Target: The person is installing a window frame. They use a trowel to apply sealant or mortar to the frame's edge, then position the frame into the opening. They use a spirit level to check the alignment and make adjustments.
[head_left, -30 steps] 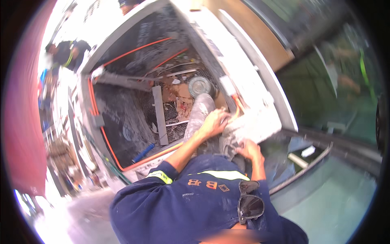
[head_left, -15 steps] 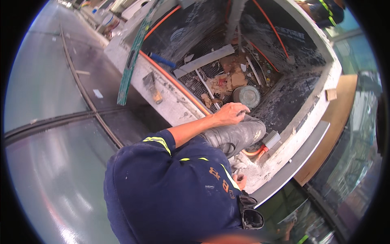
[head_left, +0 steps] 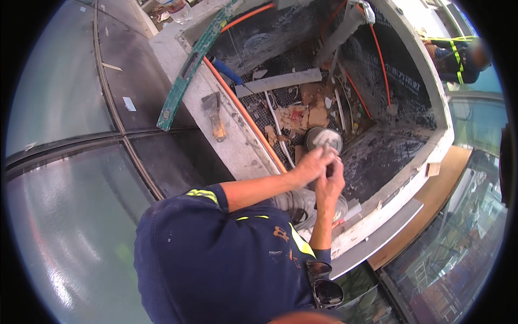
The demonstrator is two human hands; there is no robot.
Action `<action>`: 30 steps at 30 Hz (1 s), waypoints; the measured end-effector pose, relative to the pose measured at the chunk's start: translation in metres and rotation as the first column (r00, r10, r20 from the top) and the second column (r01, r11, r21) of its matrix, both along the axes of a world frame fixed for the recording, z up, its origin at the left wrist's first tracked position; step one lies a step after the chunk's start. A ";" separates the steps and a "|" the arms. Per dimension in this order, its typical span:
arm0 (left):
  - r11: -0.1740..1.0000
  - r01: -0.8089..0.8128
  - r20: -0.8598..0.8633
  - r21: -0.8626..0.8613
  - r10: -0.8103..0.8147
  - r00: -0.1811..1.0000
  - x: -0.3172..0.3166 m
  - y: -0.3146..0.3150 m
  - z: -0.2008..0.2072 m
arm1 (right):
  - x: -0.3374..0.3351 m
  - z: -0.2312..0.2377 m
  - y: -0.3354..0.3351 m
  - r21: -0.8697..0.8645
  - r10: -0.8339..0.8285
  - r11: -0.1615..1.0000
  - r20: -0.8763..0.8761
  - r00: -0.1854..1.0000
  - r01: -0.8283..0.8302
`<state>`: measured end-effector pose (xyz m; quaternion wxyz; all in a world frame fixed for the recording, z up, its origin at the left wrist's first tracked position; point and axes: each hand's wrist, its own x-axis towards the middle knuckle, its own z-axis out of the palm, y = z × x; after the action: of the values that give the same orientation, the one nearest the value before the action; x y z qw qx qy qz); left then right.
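Observation:
My left hand [head_left: 312, 165] and my right hand [head_left: 330, 181] meet in front of me, fingers closed together. A pale, blurred shape [head_left: 327, 142] shows just beyond the fingertips; I cannot make out what it is or whether they grip it. Behind it stands a round grey can [head_left: 337, 141] on the pit floor. Below my hands is my grey, dusty trouser leg [head_left: 294, 201]. On the white ledge to the left lies a scraper [head_left: 216, 117] with a yellowish handle. A green spirit level [head_left: 186, 81] crosses that ledge.
Dark walls with orange conduits [head_left: 245, 113] surround the pit. Its mesh floor holds a pale board [head_left: 278, 82], torn cardboard [head_left: 315, 116], white pipes and a blue-handled tool [head_left: 226, 71]. A grey pipe [head_left: 345, 29] rises at the back. Another person [head_left: 458, 59] is at far right.
My right hand has come up from beside my body to meet my left hand. The left hand has shifted slightly right and down. The view has shifted, and the pale shape now appears before the can.

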<state>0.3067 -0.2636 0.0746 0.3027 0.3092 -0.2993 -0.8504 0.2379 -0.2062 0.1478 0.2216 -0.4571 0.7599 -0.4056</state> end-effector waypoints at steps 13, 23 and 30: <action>0.958 0.279 0.395 -0.061 -0.234 0.889 0.072 -0.079 -0.013 | 0.016 -0.020 0.003 0.294 -0.124 0.956 0.334 0.935 0.022; 0.605 0.593 0.840 -0.531 0.283 0.463 0.152 -0.059 -0.027 | -0.119 -0.001 0.067 0.109 -0.474 0.877 0.044 0.879 0.468; 0.906 0.278 0.141 0.318 -0.336 0.931 0.000 -0.012 -0.038 | -0.049 -0.031 0.014 0.387 -0.417 0.871 0.256 0.872 0.302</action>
<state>0.3072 -0.2758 0.0369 0.0849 0.3801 -0.2429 -0.8885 0.1885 -0.1926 0.1171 0.3400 -0.1862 0.8417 -0.3759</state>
